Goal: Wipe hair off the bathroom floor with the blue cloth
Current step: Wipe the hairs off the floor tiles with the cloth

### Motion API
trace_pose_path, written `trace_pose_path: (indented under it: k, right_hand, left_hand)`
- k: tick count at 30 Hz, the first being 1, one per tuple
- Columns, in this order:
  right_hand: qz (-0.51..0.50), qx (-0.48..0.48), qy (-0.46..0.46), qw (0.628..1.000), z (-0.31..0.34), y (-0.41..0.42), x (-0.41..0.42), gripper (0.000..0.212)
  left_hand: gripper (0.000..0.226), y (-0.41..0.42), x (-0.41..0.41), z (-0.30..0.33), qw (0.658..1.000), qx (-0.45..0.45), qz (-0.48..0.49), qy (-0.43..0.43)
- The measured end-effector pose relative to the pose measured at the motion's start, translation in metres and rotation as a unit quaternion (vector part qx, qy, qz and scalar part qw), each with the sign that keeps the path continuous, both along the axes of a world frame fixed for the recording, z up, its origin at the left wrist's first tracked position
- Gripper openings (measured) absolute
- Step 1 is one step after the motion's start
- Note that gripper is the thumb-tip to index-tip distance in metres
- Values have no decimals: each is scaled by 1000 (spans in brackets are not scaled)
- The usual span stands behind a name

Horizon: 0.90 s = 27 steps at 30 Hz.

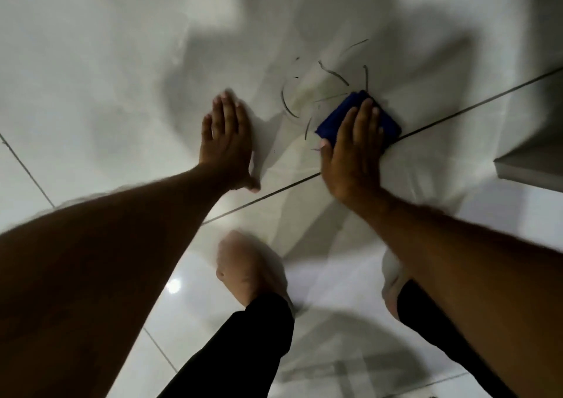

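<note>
My right hand [353, 150] presses flat on a folded blue cloth [387, 125] lying on the white tiled floor [91, 77], just beyond a dark grout line. Several dark strands of hair [288, 106] lie curled on the tile to the left of and beyond the cloth. My left hand [227, 141] rests palm down on the floor to the left of the hair, fingers spread, holding nothing.
My bare feet [246, 272] and black trouser legs [243, 342] stand on the glossy tiles below the hands. A grey ledge or step [530, 163] juts in at the right edge. Grout lines cross the floor diagonally.
</note>
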State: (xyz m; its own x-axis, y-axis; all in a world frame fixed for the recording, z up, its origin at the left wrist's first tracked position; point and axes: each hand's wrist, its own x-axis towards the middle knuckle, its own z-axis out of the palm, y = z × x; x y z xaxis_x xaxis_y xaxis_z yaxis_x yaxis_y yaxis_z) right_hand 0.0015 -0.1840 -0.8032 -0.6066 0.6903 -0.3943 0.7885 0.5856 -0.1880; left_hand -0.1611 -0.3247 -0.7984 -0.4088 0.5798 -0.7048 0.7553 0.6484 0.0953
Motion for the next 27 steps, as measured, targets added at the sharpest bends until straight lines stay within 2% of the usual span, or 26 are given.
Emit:
trace_pose_path:
  k: [2, 3, 4, 5, 6, 7, 8, 9, 10, 11, 12, 13, 14, 15, 16, 17, 18, 19, 20, 21, 22, 23, 24, 25, 26, 27]
  right_hand:
    - [21, -4, -22, 1000, -12, -37, 4, 75]
    - [82, -6, -13, 997, -16, -53, 13, 75]
    - [190, -9, 6, 982, -18, -62, 27, 74]
    - [325, -9, 29, 945, -21, -57, 45, 73]
    - [452, -17, 50, 891, -23, -36, 60, 71]
    - [543, -27, 58, 837, -26, -6, 70, 71]
    - [592, -18, 53, 804, -28, 25, 74, 71]
    - [591, 14, 39, 806, -31, 54, 73, 73]
    - [524, 49, 19, 850, -35, 77, 69, 74]
    - [393, 79, 4, 916, -38, 92, 62, 74]
    - [222, 100, -4, 970, -40, 96, 48, 73]
    - [44, 104, 3, 994, -41, 88, 30, 71]
    - [-104, 88, 10, 991, -40, 73, 7, 71]
    - [-191, 74, 18, 979, -36, 54, -13, 71]
    - [-208, 64, 24, 976, -32, 34, -25, 71]
    - [-144, 58, 28, 988, -32, 13, -24, 70]
    - [2, 52, 25, 998, -30, -7, -8, 69]
    - [193, 41, 39, 980, -25, -19, 16, 69]
    - [378, 15, 49, 924, -22, -11, 39, 70]
    - [518, -6, 49, 854, -21, 19, 54, 72]
    - [591, 6, 44, 805, -22, 51, 61, 74]
    - [594, 39, 41, 803, -28, 76, 62, 76]
    - [517, 73, 34, 852, -34, 96, 60, 79]
    - [368, 98, 24, 924, -38, 108, 55, 81]
    - [189, 118, 16, 975, -40, 109, 43, 79]
    - [26, 128, 23, 991, -42, 98, 27, 75]
  left_hand:
    - [175, -2, -5, -6, 1000, -2, 1, -5]
    - [175, -3, -6, -7, 1000, -4, -1, -6]
    - [176, -4, -7, -7, 1000, -5, -3, -7]
    - [176, -4, -7, -7, 1000, -7, -5, -10]
    - [176, -4, -7, -6, 1000, -8, -6, -10]
    - [176, -4, -7, -4, 1000, -9, -6, -10]
    - [175, -3, -7, -2, 1000, -11, -4, -10]
    - [175, -3, -8, -1, 1000, -12, -3, -11]
    - [174, -2, -8, 0, 1000, -13, -2, -12]
    - [174, -2, -8, -1, 1000, -12, 1, -10]
    - [173, -2, -8, 0, 1000, -10, 7, -6]
    - [173, -2, -7, 0, 1000, -9, 15, -1]
    - [174, -3, -7, 1, 1000, -11, 27, 5]
    - [175, -4, -6, 2, 999, -15, 42, 11]
    - [175, -4, -6, 3, 998, -20, 59, 17]
    - [176, -5, -6, 5, 997, -26, 75, 20]
    - [175, -3, -5, 7, 995, -31, 88, 18]
    - [175, -2, -4, 9, 994, -32, 100, 11]
    - [175, -4, -5, 11, 993, -32, 110, 7]
    - [174, -4, -4, 13, 993, -29, 118, 3]
    - [174, -3, -3, 14, 992, -26, 122, 1]
    - [174, -4, -3, 15, 992, -24, 126, 1]
    - [173, -3, -3, 15, 991, -22, 129, -1]
    - [173, -2, -2, 14, 991, -19, 133, -5]
    - [174, -2, -3, 11, 991, -15, 136, -7]
    - [174, -3, -3, 9, 990, -13, 139, -8]
